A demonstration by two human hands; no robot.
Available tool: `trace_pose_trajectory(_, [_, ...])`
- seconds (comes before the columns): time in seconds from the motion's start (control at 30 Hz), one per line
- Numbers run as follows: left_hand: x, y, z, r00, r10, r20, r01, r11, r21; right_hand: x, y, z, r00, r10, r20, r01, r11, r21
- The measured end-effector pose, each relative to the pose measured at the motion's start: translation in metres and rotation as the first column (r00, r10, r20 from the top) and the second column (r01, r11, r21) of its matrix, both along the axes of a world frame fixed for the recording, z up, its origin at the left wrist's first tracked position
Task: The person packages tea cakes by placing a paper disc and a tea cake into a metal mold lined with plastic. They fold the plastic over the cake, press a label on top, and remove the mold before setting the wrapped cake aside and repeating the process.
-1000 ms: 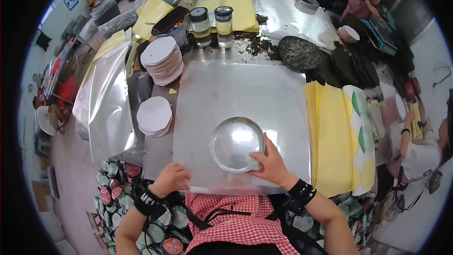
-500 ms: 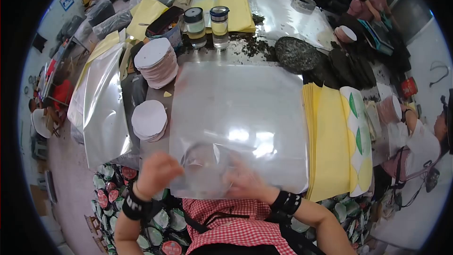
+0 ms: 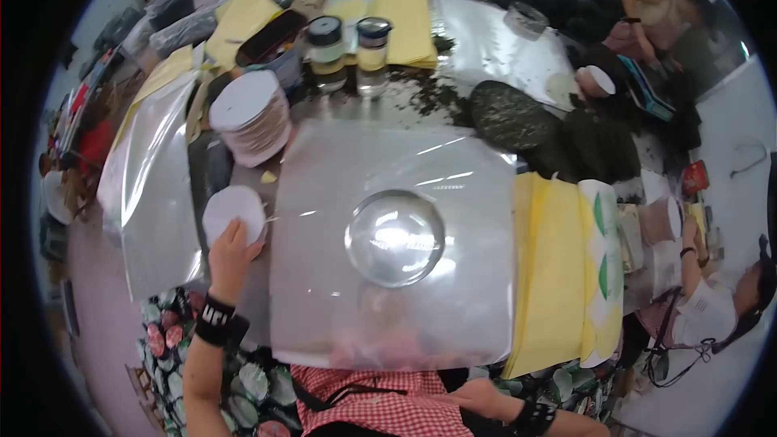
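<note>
1. Left grip [image 3: 229, 262]: fingers partly bent, tips pressed on the top disc of the short stack [image 3: 230, 212]; whether it pinches one, I cannot tell.
2. Right grip [image 3: 479, 399]: low, by the checked apron [image 3: 380, 406], palm side hidden; I cannot tell how far open it is or if it has hold of anything.
3. The clear dish [image 3: 395, 238] lies on the plastic sheets [image 3: 324, 186], right of the short stack and apart from both grips.
4. The tall stack [image 3: 249, 117] stands beyond the short one.
5. Yellow paper [image 3: 544, 275] lies along the sheets' right edge.
6. Two jars [image 3: 327, 55] [image 3: 372, 58] stand at the far side of the bench [image 3: 257, 295].
</note>
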State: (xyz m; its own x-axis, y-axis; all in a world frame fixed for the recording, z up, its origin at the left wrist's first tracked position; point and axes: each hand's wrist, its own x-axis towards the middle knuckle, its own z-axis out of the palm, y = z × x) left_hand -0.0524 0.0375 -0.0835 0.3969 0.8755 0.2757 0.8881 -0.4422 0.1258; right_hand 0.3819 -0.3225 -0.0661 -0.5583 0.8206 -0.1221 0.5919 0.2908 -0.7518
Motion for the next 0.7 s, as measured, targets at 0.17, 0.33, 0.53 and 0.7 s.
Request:
trace_pose_trajectory(0.17, [0.003,0.000,0.011,0.997,0.077,-0.014,-0.078,0.987,-0.144,0.114,0.196,0.049,0.828,-0.521,0.206,0.317,0.739,0.595])
trace_pose_trajectory(0.33, [0.039,-0.017,0.057,0.990,0.022,-0.140,-0.022,1.000,-0.005,0.215,0.408,-0.039,0.518,-0.722,0.458,0.108,0.586,0.803])
trace_pose_trajectory(0.53, [0.177,-0.068,0.074,0.772,-0.609,0.183,0.565,0.788,0.244,0.221,0.400,0.000,0.695,-0.705,-0.140,0.645,0.526,0.554])
trace_pose_trajectory(0.7, [0.177,-0.075,0.022,0.745,-0.629,0.222,0.628,0.773,0.086,0.086,0.298,0.073,0.837,-0.502,-0.217,0.489,0.510,0.708])
